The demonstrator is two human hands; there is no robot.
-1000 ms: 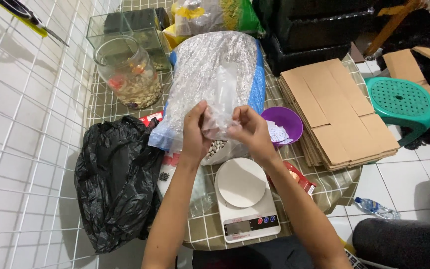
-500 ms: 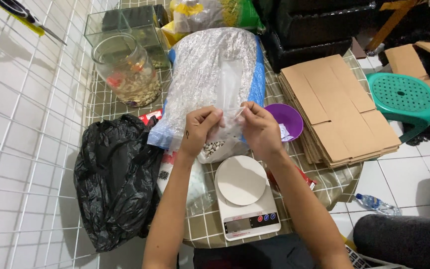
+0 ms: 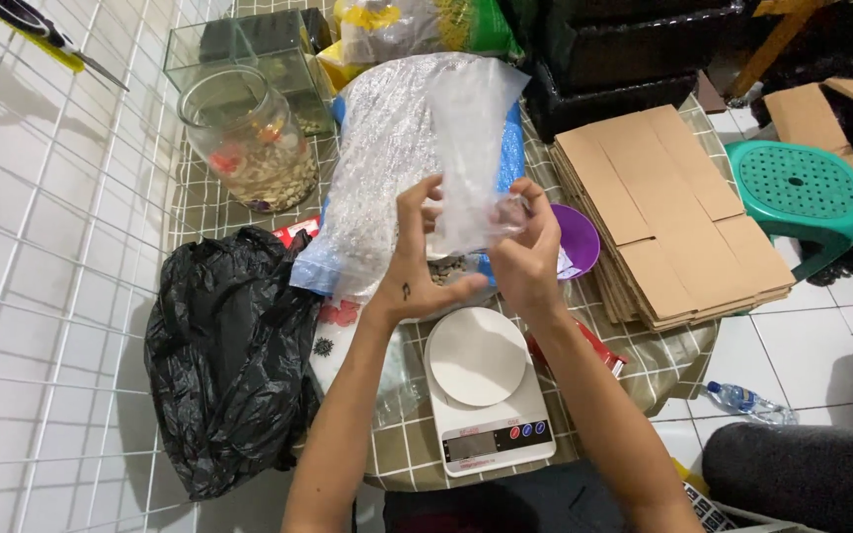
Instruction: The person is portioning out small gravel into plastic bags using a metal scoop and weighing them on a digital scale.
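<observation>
Fingers of left hand (image 3: pixel 415 265) and right hand (image 3: pixel 525 259) pinch the small clear bag (image 3: pixel 471 158), held up at frame centre. Bag looks empty; white scale (image 3: pixel 481 387) below is bare. Filling, weighing not yet done.

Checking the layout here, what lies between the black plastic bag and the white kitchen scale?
In the head view, a white printed pouch lies flat between the black plastic bag and the white kitchen scale, with the left forearm crossing above it.
</observation>
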